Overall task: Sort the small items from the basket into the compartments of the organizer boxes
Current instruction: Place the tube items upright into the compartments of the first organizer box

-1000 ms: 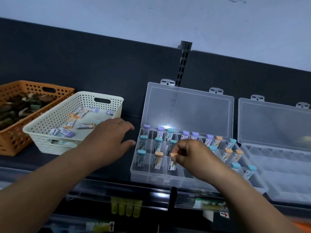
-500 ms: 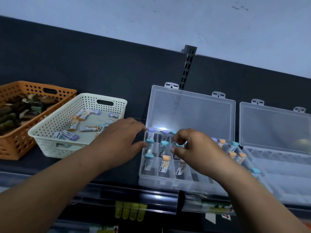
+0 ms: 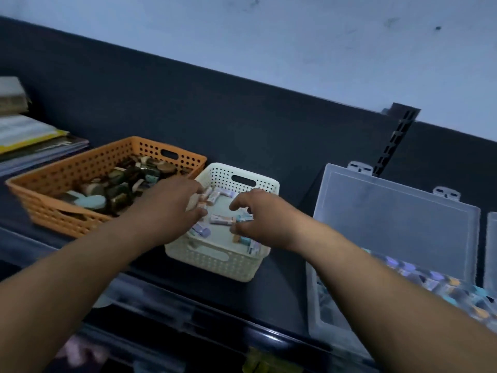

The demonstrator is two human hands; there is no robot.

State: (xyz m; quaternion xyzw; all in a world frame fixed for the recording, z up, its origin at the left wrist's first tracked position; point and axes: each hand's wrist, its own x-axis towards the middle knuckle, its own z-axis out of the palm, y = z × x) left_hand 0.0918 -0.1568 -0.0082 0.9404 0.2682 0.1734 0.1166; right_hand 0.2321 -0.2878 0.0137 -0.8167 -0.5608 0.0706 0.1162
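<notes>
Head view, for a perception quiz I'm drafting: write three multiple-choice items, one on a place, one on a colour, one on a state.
1. The left hand and right hand are: A. over the white basket B. on the wall C. under the shelf
2. The far-left basket is: A. blue B. orange C. green
3. The organizer box lid is: A. shut flat B. taken off C. open, standing up
Answers: A, both reach among the tubes in it; B, its perforated walls are orange; C, it stands raised behind its box.
</notes>
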